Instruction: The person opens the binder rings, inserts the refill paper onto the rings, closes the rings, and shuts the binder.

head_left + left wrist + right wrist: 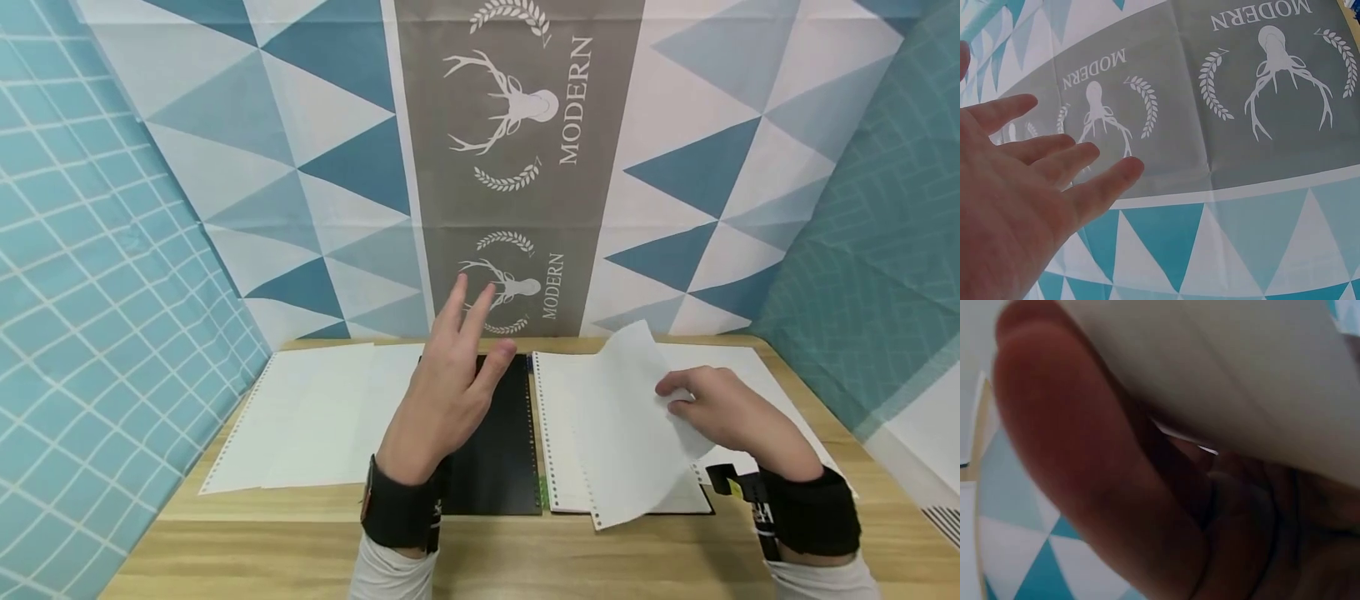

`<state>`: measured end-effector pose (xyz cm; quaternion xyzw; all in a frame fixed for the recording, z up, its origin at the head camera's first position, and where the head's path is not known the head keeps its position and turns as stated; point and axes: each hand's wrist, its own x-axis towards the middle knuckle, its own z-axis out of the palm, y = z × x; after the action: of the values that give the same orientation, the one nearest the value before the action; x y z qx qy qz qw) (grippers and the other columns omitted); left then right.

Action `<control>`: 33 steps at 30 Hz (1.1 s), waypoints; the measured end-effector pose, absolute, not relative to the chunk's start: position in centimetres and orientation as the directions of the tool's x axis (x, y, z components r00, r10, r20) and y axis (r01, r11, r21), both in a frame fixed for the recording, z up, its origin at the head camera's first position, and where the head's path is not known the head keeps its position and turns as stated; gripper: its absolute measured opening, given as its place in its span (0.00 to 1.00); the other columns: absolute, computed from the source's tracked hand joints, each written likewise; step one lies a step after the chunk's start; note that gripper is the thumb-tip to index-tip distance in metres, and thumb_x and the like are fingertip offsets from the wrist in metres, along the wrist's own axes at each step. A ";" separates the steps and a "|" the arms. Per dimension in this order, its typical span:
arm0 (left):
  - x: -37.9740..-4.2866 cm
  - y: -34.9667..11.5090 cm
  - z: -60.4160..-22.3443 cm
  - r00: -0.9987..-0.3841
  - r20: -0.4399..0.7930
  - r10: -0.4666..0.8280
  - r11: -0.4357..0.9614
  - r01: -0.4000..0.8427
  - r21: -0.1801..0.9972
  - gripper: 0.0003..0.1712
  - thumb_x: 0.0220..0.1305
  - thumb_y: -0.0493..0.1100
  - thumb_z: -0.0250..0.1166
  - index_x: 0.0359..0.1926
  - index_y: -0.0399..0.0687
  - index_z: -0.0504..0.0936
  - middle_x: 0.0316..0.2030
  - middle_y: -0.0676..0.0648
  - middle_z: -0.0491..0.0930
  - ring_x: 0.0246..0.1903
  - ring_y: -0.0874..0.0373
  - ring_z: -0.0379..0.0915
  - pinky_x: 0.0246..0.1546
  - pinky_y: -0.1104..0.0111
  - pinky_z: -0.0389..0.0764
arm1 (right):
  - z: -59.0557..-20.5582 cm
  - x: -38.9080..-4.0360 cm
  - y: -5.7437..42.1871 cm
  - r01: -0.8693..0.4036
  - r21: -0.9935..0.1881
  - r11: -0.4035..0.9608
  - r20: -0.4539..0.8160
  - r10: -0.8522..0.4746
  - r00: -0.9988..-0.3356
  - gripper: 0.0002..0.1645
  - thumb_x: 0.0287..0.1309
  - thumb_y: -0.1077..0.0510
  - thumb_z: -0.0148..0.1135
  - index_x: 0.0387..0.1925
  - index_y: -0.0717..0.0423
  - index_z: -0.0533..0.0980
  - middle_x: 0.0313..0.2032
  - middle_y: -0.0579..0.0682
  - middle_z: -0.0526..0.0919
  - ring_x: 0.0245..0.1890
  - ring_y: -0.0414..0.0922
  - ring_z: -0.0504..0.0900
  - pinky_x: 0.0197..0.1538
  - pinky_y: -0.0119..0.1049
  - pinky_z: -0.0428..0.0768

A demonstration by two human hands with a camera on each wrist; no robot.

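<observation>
My right hand (733, 415) pinches the right edge of a white loose-leaf sheet (630, 442). Raised off the pages beneath, the sheet is bent, and punched holes run down its left edge. Under it lies a stack of punched paper (559, 433) on the right side of an open loose-leaf binder, whose black cover (491, 471) is to the left. My left hand (442, 396) hovers over that cover, fingers spread and holding nothing. In the right wrist view, the thumb (1066, 419) presses against the pale paper (1241, 369); the other fingers are partly hidden.
More punched sheets (315, 425) lie overlapping at the table's left, and other white sheets (738, 360) lie at the right, partly under the right hand. A patterned cloth (517, 192) hangs behind the wooden table (585, 558), with blue coverings at both sides.
</observation>
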<state>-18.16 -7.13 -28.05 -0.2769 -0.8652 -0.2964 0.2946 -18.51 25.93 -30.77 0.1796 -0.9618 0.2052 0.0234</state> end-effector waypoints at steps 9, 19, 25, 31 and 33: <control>-18.0 -7.0 -28.1 -0.709 0.635 0.307 0.688 0.627 0.367 0.37 0.73 0.58 0.52 0.76 0.53 0.53 0.77 0.41 0.42 0.73 0.47 0.46 0.67 0.43 0.60 | -31.5 -19.3 25.9 -0.401 -0.373 0.837 0.125 -0.383 -0.915 0.11 0.56 0.71 0.59 0.35 0.61 0.85 0.37 0.61 0.87 0.41 0.58 0.82 0.38 0.49 0.81; -18.0 -6.9 -27.9 -0.708 0.632 0.315 0.690 0.628 0.360 0.37 0.73 0.62 0.48 0.76 0.54 0.53 0.78 0.41 0.42 0.73 0.48 0.46 0.67 0.44 0.60 | -28.2 -16.6 25.4 -0.317 -0.692 0.649 0.207 -0.243 -0.948 0.17 0.66 0.56 0.60 0.55 0.49 0.80 0.50 0.61 0.79 0.15 0.43 0.64 0.20 0.37 0.68; -18.0 -6.9 -28.0 -0.714 0.618 0.327 0.674 0.635 0.377 0.37 0.73 0.59 0.50 0.76 0.54 0.52 0.78 0.42 0.40 0.74 0.48 0.44 0.67 0.44 0.60 | -29.0 -17.1 24.7 -0.336 -0.743 0.579 0.168 -0.324 -0.931 0.22 0.65 0.55 0.62 0.60 0.47 0.77 0.28 0.57 0.75 0.15 0.45 0.63 0.19 0.39 0.67; -18.1 -6.8 -28.1 -0.720 0.608 0.334 0.685 0.628 0.368 0.38 0.73 0.63 0.48 0.76 0.53 0.53 0.78 0.42 0.41 0.74 0.50 0.44 0.67 0.46 0.62 | -31.1 -19.0 24.5 -0.412 -0.553 0.724 0.063 -0.456 -0.888 0.23 0.59 0.68 0.60 0.57 0.63 0.77 0.51 0.67 0.82 0.28 0.46 0.79 0.30 0.38 0.75; -18.1 -6.7 -28.1 -0.726 0.599 0.338 0.690 0.624 0.366 0.39 0.73 0.64 0.47 0.76 0.53 0.53 0.78 0.42 0.41 0.74 0.50 0.44 0.67 0.47 0.62 | -31.5 -19.2 24.5 -0.410 -0.517 0.751 0.013 -0.473 -0.881 0.23 0.57 0.70 0.60 0.56 0.65 0.77 0.55 0.68 0.80 0.22 0.42 0.73 0.30 0.37 0.72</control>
<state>-18.07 -6.72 -28.10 -0.2719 -0.8843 -0.2843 0.2515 -19.25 24.53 -31.49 0.2363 -0.9338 0.2620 -0.0595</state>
